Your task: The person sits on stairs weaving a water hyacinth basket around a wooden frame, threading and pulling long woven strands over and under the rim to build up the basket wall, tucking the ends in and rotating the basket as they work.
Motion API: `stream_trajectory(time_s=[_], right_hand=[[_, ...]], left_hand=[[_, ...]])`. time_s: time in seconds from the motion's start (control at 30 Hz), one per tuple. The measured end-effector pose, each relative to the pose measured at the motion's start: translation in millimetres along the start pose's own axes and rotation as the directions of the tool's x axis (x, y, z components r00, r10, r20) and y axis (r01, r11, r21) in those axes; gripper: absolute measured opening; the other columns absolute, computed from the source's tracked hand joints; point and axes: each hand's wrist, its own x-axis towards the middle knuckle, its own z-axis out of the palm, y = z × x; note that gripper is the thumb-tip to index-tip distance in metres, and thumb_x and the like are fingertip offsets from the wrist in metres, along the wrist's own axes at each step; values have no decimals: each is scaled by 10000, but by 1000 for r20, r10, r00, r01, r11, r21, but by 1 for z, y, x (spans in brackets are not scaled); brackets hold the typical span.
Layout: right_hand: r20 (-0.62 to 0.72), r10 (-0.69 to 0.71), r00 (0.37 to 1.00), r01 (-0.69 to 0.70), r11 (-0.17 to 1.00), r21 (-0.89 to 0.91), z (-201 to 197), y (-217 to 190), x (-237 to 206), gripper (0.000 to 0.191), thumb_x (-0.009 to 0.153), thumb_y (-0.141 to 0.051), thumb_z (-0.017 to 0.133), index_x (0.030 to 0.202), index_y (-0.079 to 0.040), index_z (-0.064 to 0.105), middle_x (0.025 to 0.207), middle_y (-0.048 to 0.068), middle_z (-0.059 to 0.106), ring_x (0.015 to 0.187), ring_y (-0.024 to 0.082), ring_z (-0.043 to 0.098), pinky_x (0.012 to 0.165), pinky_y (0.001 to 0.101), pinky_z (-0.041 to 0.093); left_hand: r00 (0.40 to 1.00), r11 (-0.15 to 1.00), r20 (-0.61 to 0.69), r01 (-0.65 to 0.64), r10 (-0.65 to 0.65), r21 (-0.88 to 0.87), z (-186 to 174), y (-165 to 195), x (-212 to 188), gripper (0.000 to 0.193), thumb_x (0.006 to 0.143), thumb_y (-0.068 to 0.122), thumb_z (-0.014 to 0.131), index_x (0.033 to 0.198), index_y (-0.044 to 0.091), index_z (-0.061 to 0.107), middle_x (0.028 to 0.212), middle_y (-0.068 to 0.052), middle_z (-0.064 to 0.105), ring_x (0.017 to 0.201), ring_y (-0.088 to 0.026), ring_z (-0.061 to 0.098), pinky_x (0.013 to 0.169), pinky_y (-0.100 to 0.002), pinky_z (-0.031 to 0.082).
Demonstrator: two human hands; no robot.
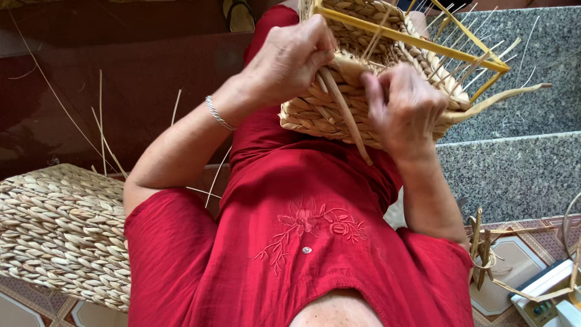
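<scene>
I hold a half-woven basket [363,79] on my lap, its yellow wire frame [417,42] tipped away from me toward the grey stone steps [514,175]. My left hand [287,60] is closed around a flat straw strand [345,115] right at the basket's near wall; from that grip the strand runs down and to my right, its loose end hanging below the basket over my red dress [302,242]. My right hand [405,109] presses against the woven wall just beside the strand, fingers curled onto the plaited rows, thumb up. The strand lies between my two hands, the left being the one gripping it. A finished woven piece [60,230] sits on the floor at my left.
</scene>
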Motion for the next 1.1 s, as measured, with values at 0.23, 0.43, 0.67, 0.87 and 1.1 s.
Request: stream_trajectory(time_s=[0.23,0.43,0.67,0.87,1.1], right_hand=[[84,84,993,-104,958,267,-24,-20,-22,221,1153,-239,756,1086,-42,681,928,75,694,781,191,681,678,338,540],[-14,-111,994,112,991,70,-51,-36,-12,487,904,-453,801,1048,5,722,1058,145,632,1032,329,570,913,494,475],[126,-58,990,24,966,259,-54,-13,-15,126,1026,-160,797,1041,-41,761,1021,82,745,961,239,685,901,414,584],[-25,178,984,-143,863,484,-45,20,-1,203,1047,-68,864,1139,4,698,953,118,768,824,154,765,692,239,621],[120,155,981,-169,361,917,-38,13,30,662,1050,44,726,1572,40,320,1494,248,575,1034,232,766,813,278,651]], left_hand=[[997,929,-71,-6,35,371,22,7,13,261,986,97,735,1137,27,534,801,-106,669,655,-300,679,534,-401,510],[983,842,-43,-132,180,523,24,18,6,441,900,31,741,1286,-27,535,1027,-145,611,810,-267,670,637,-384,555],[982,962,164,-134,96,236,24,12,19,340,849,50,781,1170,29,670,1083,-142,630,915,-337,672,760,-448,564],[966,968,245,-139,86,210,8,32,11,394,821,5,703,1209,-23,638,1041,-183,637,960,-384,650,809,-474,542],[979,992,169,99,-111,81,13,29,18,136,1008,27,631,1136,24,584,880,-156,676,823,-368,696,722,-489,534]])
